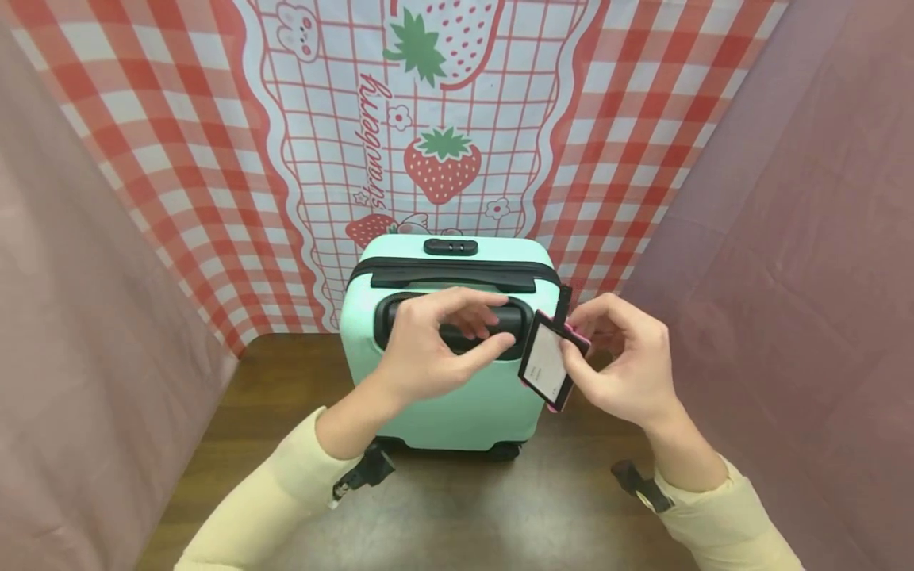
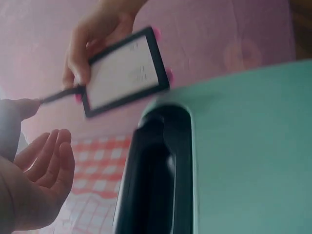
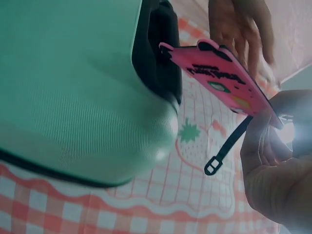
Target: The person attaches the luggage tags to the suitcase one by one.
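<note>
A luggage tag (image 1: 547, 363) is pinched between the thumb and fingers of my right hand (image 1: 628, 361). Its white card side, framed in black, faces the head camera; the pink printed back (image 3: 219, 80) shows in the right wrist view. From the tag a black strap (image 3: 225, 150) with a small buckle hangs loose. My left hand (image 1: 443, 337) hovers over the top of a mint green suitcase (image 1: 457, 408), thumb and fingers apart, holding nothing. Behind that hand lie the suitcase's black carry handle (image 1: 457, 279) and a black recess (image 1: 516, 317).
The suitcase stands upright on a brown wooden floor (image 1: 428, 515), its combination lock (image 1: 451, 247) near the back edge. A strawberry-print checked cloth (image 1: 443, 166) hangs behind it. Pinkish curtains (image 1: 800, 317) close in both sides.
</note>
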Demonstrator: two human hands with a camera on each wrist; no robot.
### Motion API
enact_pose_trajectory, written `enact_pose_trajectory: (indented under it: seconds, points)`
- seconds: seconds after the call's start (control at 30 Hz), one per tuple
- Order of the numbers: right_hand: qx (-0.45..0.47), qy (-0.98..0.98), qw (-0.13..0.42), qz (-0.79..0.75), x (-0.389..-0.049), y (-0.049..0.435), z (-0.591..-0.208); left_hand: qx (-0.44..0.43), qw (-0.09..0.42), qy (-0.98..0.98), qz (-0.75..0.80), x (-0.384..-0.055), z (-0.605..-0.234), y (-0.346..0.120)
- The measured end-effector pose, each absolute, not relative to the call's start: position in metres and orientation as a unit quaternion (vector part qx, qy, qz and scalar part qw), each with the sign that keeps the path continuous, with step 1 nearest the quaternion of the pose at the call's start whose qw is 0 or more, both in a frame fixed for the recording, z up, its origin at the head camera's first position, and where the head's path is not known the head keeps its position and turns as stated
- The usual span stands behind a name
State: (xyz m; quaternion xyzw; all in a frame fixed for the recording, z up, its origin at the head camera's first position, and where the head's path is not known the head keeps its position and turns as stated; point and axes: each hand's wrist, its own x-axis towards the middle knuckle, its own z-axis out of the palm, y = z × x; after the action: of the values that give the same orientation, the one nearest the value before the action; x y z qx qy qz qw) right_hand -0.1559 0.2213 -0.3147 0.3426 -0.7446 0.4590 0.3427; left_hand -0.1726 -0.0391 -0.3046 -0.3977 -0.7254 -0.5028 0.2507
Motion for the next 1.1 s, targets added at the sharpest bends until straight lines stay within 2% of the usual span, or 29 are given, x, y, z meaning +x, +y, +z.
enact_pose_trajectory:
  seconds: [0.37, 0.6, 0.83, 0.97, 1.1]
  points:
    - [0.359, -0.752, 0.379, 0.403, -0.16, 0.2, -0.327, -0.4, 0.239, -0.694, -0.548, -0.175, -0.308, -0.004]
    - [0.348, -0.751, 0.42, 0.373, -0.162, 0.195, -0.331, -0.401, 0.257, -0.693, -0.541, -0.176, -0.309, 0.001]
    - [0.347, -0.746, 0.429, 0.374, -0.162, 0.191, -0.333, -0.402, 0.263, -0.689, -0.543, -0.176, -0.31, -0.001]
    - [0.365, -0.735, 0.426, 0.381, -0.161, 0.191, -0.335, -0.397, 0.256, -0.684, -0.556, -0.176, -0.311, -0.003]
    - [0.384, -0.701, 0.461, 0.385, -0.162, 0.191, -0.336, -0.39, 0.235, -0.674, -0.582, -0.175, -0.31, -0.005]
